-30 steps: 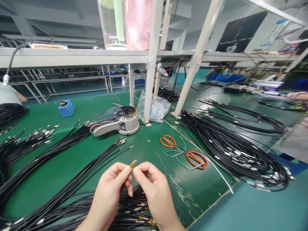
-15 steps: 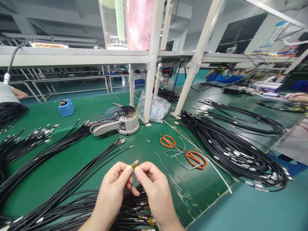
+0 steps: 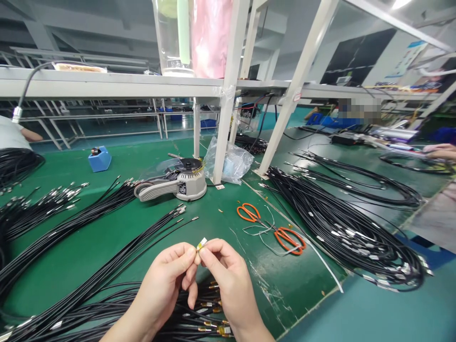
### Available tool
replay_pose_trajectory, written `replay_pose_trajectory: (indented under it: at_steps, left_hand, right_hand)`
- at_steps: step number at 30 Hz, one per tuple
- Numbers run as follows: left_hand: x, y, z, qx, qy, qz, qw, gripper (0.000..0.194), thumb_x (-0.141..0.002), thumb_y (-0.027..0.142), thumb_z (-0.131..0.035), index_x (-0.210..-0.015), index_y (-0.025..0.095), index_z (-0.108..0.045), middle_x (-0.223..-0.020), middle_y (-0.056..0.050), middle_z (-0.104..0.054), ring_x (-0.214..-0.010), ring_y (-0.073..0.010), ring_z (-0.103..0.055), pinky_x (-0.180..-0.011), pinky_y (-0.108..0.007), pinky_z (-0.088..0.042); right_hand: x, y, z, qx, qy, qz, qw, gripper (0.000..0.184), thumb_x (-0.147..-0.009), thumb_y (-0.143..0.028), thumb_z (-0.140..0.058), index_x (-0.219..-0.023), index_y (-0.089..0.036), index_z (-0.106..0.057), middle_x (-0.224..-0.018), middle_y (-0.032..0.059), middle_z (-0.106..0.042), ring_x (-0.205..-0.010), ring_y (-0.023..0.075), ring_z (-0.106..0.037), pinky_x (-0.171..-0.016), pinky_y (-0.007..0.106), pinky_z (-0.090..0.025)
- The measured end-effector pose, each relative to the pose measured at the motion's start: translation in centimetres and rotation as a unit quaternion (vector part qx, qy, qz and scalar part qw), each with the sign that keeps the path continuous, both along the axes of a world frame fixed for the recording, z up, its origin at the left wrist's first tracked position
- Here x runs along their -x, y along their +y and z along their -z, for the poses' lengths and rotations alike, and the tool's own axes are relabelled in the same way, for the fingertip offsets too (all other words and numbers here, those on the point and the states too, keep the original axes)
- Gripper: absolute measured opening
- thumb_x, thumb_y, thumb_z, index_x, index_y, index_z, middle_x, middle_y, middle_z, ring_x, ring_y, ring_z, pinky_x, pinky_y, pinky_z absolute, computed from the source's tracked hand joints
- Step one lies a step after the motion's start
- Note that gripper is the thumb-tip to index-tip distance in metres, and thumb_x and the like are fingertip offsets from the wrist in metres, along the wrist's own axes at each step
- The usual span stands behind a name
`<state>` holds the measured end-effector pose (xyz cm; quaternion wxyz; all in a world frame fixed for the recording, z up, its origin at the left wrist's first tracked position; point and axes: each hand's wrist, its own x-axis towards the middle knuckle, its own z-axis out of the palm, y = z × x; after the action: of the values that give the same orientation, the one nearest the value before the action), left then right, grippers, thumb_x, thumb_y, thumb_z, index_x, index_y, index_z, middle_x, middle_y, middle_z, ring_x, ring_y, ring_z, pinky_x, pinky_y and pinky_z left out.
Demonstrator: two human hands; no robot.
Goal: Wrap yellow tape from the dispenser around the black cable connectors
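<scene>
Between my fingertips sits a small metal cable connector (image 3: 202, 243) with yellow tape around it, its silvery end pointing up and right. My left hand (image 3: 170, 271) pinches it from the left with thumb and forefinger, the other fingers curled below. From the right, my right hand (image 3: 231, 273) pinches it too, thumb towards me. Any cable attached to it is hidden by my hands. Under my hands lies a bundle of black cables (image 3: 103, 304), and several yellow-taped connector ends (image 3: 223, 329) show beside my right wrist.
A grey tape dispenser (image 3: 190, 183) stands behind my hands. Orange-handled scissors (image 3: 290, 240) lie to the right, beyond them coiled black cables (image 3: 320, 213). More cable bundles (image 3: 71, 228) lie left. A blue tape holder (image 3: 99, 159) and shelf posts (image 3: 228, 109) stand farther back. Other people are partly visible at both sides.
The connector has turned slightly in my fingertips, and its end now looks brighter and more upright. My left fingers have shifted below it. The view has moved slightly.
</scene>
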<state>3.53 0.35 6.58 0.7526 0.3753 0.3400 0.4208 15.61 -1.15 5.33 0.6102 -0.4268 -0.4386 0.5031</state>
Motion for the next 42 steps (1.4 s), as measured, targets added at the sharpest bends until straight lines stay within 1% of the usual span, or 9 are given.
replay_pose_trajectory:
  at_steps: [5, 11, 15, 19, 22, 25, 32, 38, 42]
  left_hand:
    - [0.8, 0.5, 0.2, 0.006, -0.035, 0.061, 0.997, 0.032, -0.075, 0.037, -0.066, -0.057, 0.013, -0.054, -0.04, 0.008, -0.038, -0.026, -0.0034, -0.035, -0.028, -0.015, -0.026]
    - [0.5, 0.3, 0.9, 0.025, -0.059, 0.197, 0.978, 0.03, -0.073, 0.037, -0.065, -0.058, 0.012, -0.056, -0.035, 0.008, -0.035, -0.024, -0.0071, -0.039, -0.026, -0.015, -0.022]
    - [0.6, 0.5, 0.7, 0.018, -0.034, 0.158, 0.987, 0.033, -0.073, 0.04, -0.064, -0.056, 0.015, -0.051, -0.037, 0.008, -0.035, -0.024, -0.0058, -0.035, -0.027, -0.017, -0.024]
    - [0.7, 0.3, -0.4, -0.087, 0.15, 0.046, 0.984, 0.032, -0.078, 0.044, -0.059, -0.064, 0.016, -0.052, -0.044, 0.008, -0.039, -0.032, -0.0043, -0.034, -0.035, -0.017, -0.025]
    - [0.4, -0.3, -0.9, -0.205, 0.301, -0.022, 0.931, 0.03, -0.083, 0.04, -0.053, -0.064, 0.017, -0.052, -0.052, 0.006, -0.043, -0.045, -0.0064, -0.039, -0.045, -0.019, -0.032]
    - [0.2, -1.0, -0.6, -0.324, 0.371, -0.021, 0.87, 0.028, -0.087, 0.034, -0.047, -0.066, 0.018, -0.055, -0.06, 0.003, -0.052, -0.058, -0.0095, -0.047, -0.057, -0.021, -0.038]
    - [0.6, -2.1, -0.5, -0.488, 0.372, 0.058, 0.787, 0.019, -0.091, 0.021, -0.046, -0.074, 0.02, -0.055, -0.067, 0.003, -0.057, -0.062, -0.0083, -0.052, -0.058, -0.018, -0.04]
    - [0.5, -1.9, 0.3, -0.639, 0.407, -0.017, 0.653, 0.015, -0.09, 0.009, -0.045, -0.097, 0.017, -0.055, -0.072, -0.001, -0.058, -0.064, -0.0132, -0.048, -0.058, -0.025, -0.038]
    - [-0.1, -1.9, 1.2, -0.654, 0.424, -0.041, 0.626, 0.015, -0.089, 0.009, -0.046, -0.099, 0.016, -0.055, -0.073, -0.003, -0.059, -0.064, -0.0143, -0.048, -0.057, -0.026, -0.039]
  right_hand:
    - [-0.3, 0.1, 0.2, -0.01, 0.013, -0.028, 0.999, 0.016, -0.077, -0.028, -0.066, -0.065, -0.018, -0.06, -0.068, -0.0024, -0.058, -0.069, 0.0128, -0.051, -0.067, 0.024, -0.041]
    - [-0.6, 1.1, 1.5, 0.029, 0.023, -0.06, 0.998, 0.012, -0.07, -0.023, -0.071, -0.078, -0.019, -0.064, -0.071, -0.0033, -0.059, -0.065, 0.0117, -0.052, -0.064, 0.023, -0.042]
    - [-2.2, 1.8, 2.0, 0.024, 0.013, -0.002, 1.0, 0.017, -0.073, -0.032, -0.069, -0.083, -0.019, -0.068, -0.074, -0.0005, -0.062, -0.07, 0.0142, -0.056, -0.071, 0.027, -0.044]
    - [-4.0, 0.8, 1.1, 0.024, 0.002, -0.015, 1.0, 0.022, -0.076, -0.04, -0.068, -0.084, -0.02, -0.07, -0.076, 0.0005, -0.064, -0.072, 0.0141, -0.056, -0.072, 0.026, -0.043]
    - [-4.1, -0.5, 0.2, 0.042, -0.007, -0.074, 0.996, 0.018, -0.074, -0.035, -0.071, -0.085, -0.021, -0.07, -0.08, 0.0002, -0.064, -0.075, 0.0135, -0.056, -0.072, 0.024, -0.044]
    - [-3.9, -1.3, -0.1, 0.009, -0.018, -0.096, 0.995, 0.011, -0.074, -0.029, -0.072, -0.081, -0.022, -0.069, -0.078, -0.001, -0.061, -0.074, 0.0132, -0.055, -0.069, 0.024, -0.044]
    - [-5.1, -1.7, 1.1, -0.187, -0.139, -0.116, 0.966, 0.006, -0.081, -0.022, -0.064, -0.083, -0.026, -0.069, -0.081, 0.0005, -0.059, -0.081, 0.0166, -0.056, -0.077, 0.031, -0.044]
    - [-6.9, -2.3, 2.1, -0.145, -0.107, -0.095, 0.979, 0.032, -0.083, -0.027, -0.064, -0.114, -0.031, -0.06, -0.094, 0.0019, -0.059, -0.088, 0.0171, -0.056, -0.082, 0.031, -0.045]
    - [-7.4, -2.8, 2.2, -0.153, -0.141, -0.063, 0.976, 0.014, -0.082, -0.02, -0.064, -0.094, -0.027, -0.067, -0.086, 0.0012, -0.062, -0.084, 0.0167, -0.058, -0.078, 0.03, -0.046]
